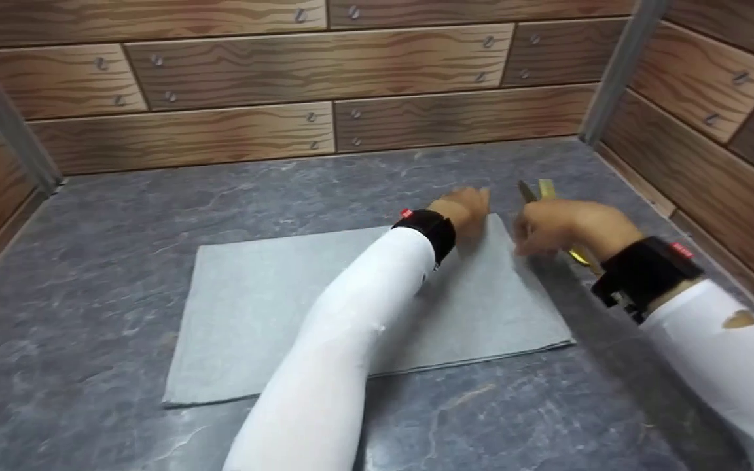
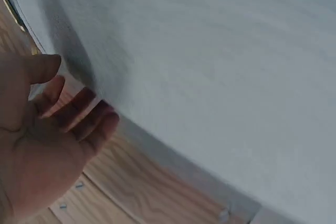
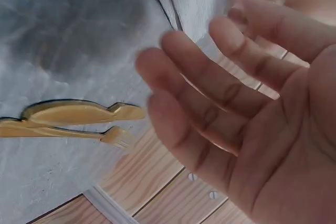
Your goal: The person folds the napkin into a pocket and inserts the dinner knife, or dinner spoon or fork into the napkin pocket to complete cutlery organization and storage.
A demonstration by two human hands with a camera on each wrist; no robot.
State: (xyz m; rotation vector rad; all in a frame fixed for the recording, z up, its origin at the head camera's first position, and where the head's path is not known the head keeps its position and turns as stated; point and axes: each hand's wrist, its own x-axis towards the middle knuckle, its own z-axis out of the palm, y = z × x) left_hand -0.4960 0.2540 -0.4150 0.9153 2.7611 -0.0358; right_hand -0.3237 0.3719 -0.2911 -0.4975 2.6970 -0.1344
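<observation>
Cloth (image 1: 252, 307), pale grey and folded, lies flat at mid-table (image 1: 89, 327), layered edge showing on its near side. Judged light, soft and limp; not fragile, little tendency to slip, though layers could slide apart or crease if only the top one is taken. Best hold: thumb above, fingers beneath all layers, at the right-hand corners. Left hand (image 1: 466, 208) is at the far edge by the far right corner, grip slack, fingers bent, nothing pinched; fingertip contact uncertain, view blurred there. Right hand (image 1: 552, 224) is by the right edge, grip relaxed, holding nothing. Gold knife (image 3: 73, 114) and gold fork (image 3: 73, 131) lie right of the cloth.
</observation>
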